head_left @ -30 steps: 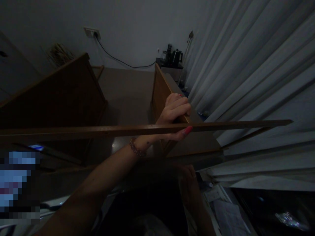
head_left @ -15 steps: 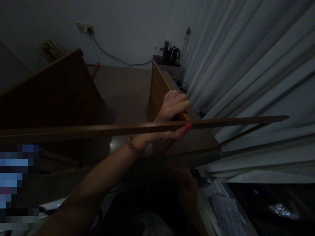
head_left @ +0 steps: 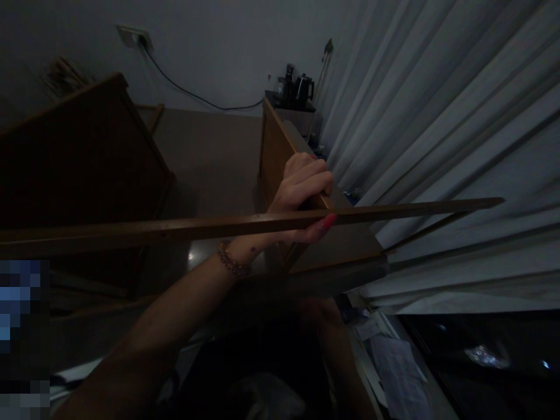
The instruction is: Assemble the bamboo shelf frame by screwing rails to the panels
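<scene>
My left hand reaches forward with its fingers wrapped over the top corner of an upright brown wooden panel. A long thin wooden strip runs level across the whole view. It passes in front of that hand, and the thumb with its red nail lies just under it. A bead bracelet sits on the left wrist. My right hand is low in deep shadow under a flat wooden board. Its fingers do not show.
A large dark wooden panel leans at the left. Grey curtains fill the right side. A kettle stands on a small stand at the far wall, near a wall socket with a black cable. Papers lie at the lower right.
The whole view has drifted up and to the left. My left hand keeps the same grip on the panel, and the strip stays across it.
</scene>
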The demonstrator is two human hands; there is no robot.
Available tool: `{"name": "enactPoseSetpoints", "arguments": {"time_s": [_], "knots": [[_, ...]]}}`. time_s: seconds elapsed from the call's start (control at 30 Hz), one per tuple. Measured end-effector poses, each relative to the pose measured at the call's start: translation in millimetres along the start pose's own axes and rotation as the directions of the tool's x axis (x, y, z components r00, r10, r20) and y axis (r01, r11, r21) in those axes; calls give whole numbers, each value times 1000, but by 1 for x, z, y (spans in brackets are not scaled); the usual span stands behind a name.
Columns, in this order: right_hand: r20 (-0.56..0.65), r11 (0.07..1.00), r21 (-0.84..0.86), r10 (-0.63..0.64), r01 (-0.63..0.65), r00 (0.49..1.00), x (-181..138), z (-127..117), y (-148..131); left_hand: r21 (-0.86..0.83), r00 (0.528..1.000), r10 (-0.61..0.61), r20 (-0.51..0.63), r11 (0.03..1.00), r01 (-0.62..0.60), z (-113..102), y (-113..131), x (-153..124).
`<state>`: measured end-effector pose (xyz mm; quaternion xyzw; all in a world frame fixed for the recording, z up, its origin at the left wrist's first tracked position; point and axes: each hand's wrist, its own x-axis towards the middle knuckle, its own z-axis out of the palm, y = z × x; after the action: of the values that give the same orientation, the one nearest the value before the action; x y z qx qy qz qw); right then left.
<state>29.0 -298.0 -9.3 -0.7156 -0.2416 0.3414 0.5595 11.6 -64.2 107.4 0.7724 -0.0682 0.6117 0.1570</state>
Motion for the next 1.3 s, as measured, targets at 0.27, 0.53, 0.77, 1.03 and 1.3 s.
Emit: {"name": "enactPoseSetpoints", "arguments": {"time_s": [0.27,0.53,0.77,1.03,1.3], "knots": [[178,1000,15,18,-21,984,-8,7,-15,32,1000,8,-14,999,-8,0,3,2],[111,906,-277,-302,322,947,0,16,0,-25,981,149,-126,988,-153,4,-4,6],[60,872,-343,-352,351,934,-1,19,6,85,999,31,32,996,-34,-5,10,7],[36,877,-326,-362,353,932,0,19,16,81,998,18,68,996,-24,-6,12,8],[19,860,-331,-404,387,915,2,19,14,43,998,22,60,999,-25,-8,13,9]]}}
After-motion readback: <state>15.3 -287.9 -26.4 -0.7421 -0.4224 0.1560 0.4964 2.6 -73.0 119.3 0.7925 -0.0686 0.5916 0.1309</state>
